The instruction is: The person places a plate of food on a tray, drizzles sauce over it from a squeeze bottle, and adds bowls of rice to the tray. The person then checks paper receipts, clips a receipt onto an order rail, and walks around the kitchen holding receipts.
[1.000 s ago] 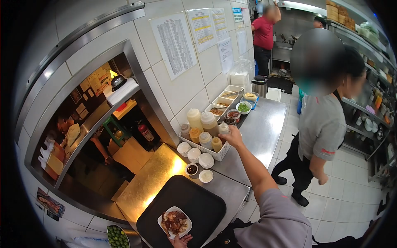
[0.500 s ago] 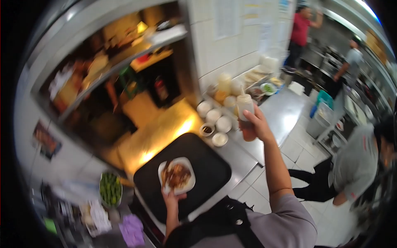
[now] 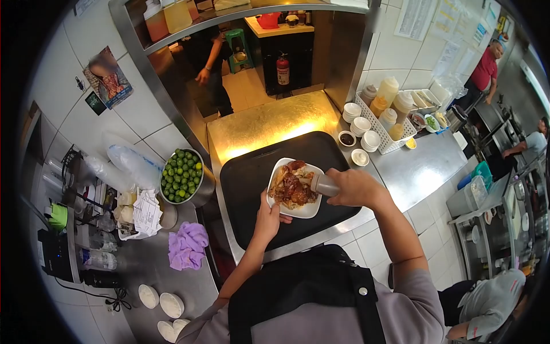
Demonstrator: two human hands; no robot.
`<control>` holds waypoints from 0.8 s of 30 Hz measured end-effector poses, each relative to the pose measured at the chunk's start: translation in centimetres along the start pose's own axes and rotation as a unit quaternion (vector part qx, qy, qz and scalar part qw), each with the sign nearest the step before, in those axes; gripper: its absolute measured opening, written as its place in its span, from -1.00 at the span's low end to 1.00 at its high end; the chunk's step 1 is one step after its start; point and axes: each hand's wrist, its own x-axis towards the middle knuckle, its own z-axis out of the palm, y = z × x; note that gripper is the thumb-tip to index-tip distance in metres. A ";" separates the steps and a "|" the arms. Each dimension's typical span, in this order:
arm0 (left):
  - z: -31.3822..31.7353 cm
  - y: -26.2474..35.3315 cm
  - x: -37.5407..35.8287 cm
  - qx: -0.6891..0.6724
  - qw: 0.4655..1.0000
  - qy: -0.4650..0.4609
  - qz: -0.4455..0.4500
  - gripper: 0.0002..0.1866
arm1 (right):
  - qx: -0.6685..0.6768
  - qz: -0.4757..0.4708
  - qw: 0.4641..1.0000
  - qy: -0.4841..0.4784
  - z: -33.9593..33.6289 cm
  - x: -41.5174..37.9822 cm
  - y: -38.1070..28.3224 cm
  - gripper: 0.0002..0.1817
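Note:
My left hand [image 3: 271, 218] grips the lower left edge of a white square bowl [image 3: 312, 210] held over a black tray [image 3: 245, 182]. In the bowl lies browned, glazed meat [image 3: 295, 186], with paler food under it. My right hand [image 3: 354, 188] is wrapped round a squeeze bottle [image 3: 325, 184], tipped sideways so its nozzle points left at the meat. The fingers cover much of the bottle. Whether sauce is flowing cannot be made out.
A white basket [image 3: 395, 143] of sauce bottles stands right of the tray, beside stacked small cups [image 3: 360, 125]. Left are a pot of green limes [image 3: 182, 176] and a purple cloth [image 3: 188, 245]. A co-worker [image 3: 487, 304] is at lower right; another person stands beyond the pass window.
My right hand has brought the squeeze bottle down from beside the sauce bottles to the bowl and tipped it. My left hand still holds the bowl. The camera view has turned.

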 end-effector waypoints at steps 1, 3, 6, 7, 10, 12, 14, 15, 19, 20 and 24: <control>-0.1 -0.1 -0.2 -0.001 1.000 0.001 -0.010 -0.46 | -0.034 -0.008 0.999 -0.021 -0.1 0.1 -0.8 -0.47; -0.4 -0.4 -0.4 -0.003 1.000 0.003 -0.017 -0.44 | -0.064 -0.021 0.997 -0.027 0.0 0.6 -2.1 -0.50; -0.6 -0.7 -0.8 -0.001 1.000 -0.009 -0.008 -0.46 | -0.103 -0.044 0.993 -0.026 0.0 1.2 -3.5 -0.54; -0.5 -0.6 -1.0 0.002 1.000 -0.008 -0.015 -0.46 | -0.111 -0.054 0.992 -0.018 0.0 1.3 -3.7 -0.55; -0.7 -0.4 -1.3 0.000 1.000 -0.007 -0.023 -0.45 | -0.126 -0.024 0.991 0.027 -0.1 2.0 -3.2 -0.57; -0.8 -0.4 -1.5 -0.006 1.000 -0.005 -0.025 -0.45 | -0.132 -0.006 0.991 0.033 -0.1 2.0 -2.4 -0.58; -0.9 -0.4 -1.5 -0.004 1.000 -0.004 -0.017 -0.45 | -0.137 0.012 0.990 0.039 -0.4 1.5 -2.3 -0.59; -1.0 -0.5 -1.4 -0.005 1.000 -0.004 -0.016 -0.45 | -0.142 0.001 0.989 0.030 -0.9 0.9 -2.7 -0.60; -1.4 -1.0 -1.2 -0.020 0.999 -0.007 -0.025 -0.45 | -0.134 -0.036 0.990 -0.039 -1.6 -0.7 -4.1 -0.62; -1.5 -1.0 -1.1 -0.024 0.999 -0.007 -0.029 -0.45 | -0.133 -0.034 0.990 -0.038 -1.4 -0.9 -4.1 -0.62; -1.6 -1.0 -0.9 -0.023 1.000 -0.010 -0.015 -0.47 | -0.116 0.006 0.993 -0.020 -1.1 -1.2 -3.2 -0.62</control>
